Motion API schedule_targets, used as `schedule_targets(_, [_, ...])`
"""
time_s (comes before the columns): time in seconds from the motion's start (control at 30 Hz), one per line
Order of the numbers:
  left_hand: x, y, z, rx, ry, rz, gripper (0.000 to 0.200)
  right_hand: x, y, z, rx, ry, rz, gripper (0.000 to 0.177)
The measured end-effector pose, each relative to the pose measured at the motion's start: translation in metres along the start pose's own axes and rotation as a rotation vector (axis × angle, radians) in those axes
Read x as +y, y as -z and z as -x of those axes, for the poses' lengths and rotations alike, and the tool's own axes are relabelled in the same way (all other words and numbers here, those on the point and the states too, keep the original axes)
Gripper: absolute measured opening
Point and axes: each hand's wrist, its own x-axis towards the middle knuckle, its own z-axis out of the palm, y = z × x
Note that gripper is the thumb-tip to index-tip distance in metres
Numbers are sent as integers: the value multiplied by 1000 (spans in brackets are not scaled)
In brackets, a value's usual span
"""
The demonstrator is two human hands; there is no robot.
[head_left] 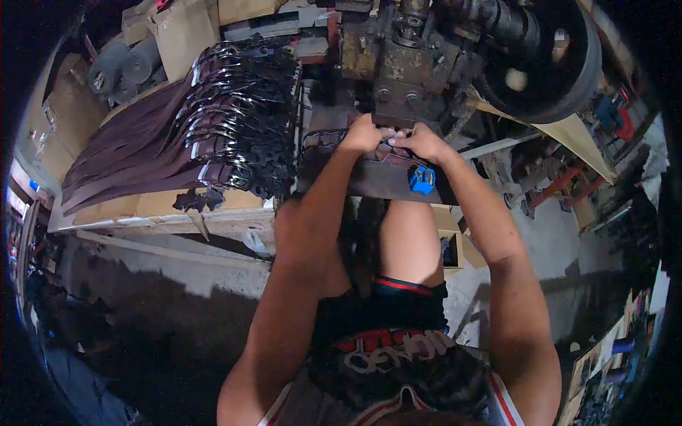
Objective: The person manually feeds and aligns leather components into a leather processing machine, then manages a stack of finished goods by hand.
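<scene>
My left hand [364,135] and my right hand [424,142] meet at the front of a worn metal press [408,67], just below its head. The fingers of both are closed and nearly touching, around a small dark piece whose kind I cannot make out. Under them lies the dark work plate [376,182] of the machine. A bright blue object [422,180] with a metallic middle sits on this plate, just below my right hand. Left of my left hand, a thin dark cut-out strip [323,139] rests on the plate.
A thick row of brown straps [135,138] with shiny metal parts and black ends [266,121] covers the bench [234,213] at left. A large dark wheel [543,64] stands at upper right. Cardboard boxes [185,32] and grey rolls [141,62] are behind the straps.
</scene>
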Motion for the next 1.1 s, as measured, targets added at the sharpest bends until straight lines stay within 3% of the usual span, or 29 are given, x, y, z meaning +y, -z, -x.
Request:
schedule_targets(0.1, [-6,-6,-4,41,20,-127,29,0,0,-1,-11,25,-20,8])
schedule_targets(0.27, [-9,-10,-12,65,-29,-422,29,11,-4,-6,21,48,-58,17])
schedule_targets(0.57, [30,-6,4,273,218,-107,33,28,3,-20,44,45,59,18])
schedule_targets(0.63, [28,-9,4,308,210,-108,30,40,5,-27,118,-6,206,18])
schedule_targets(0.73, [20,-11,-1,313,203,-149,29,7,1,-5,18,76,17,18])
schedule_targets(1.1, [13,-12,-9,379,127,-179,26,2,3,-7,-74,69,121,20])
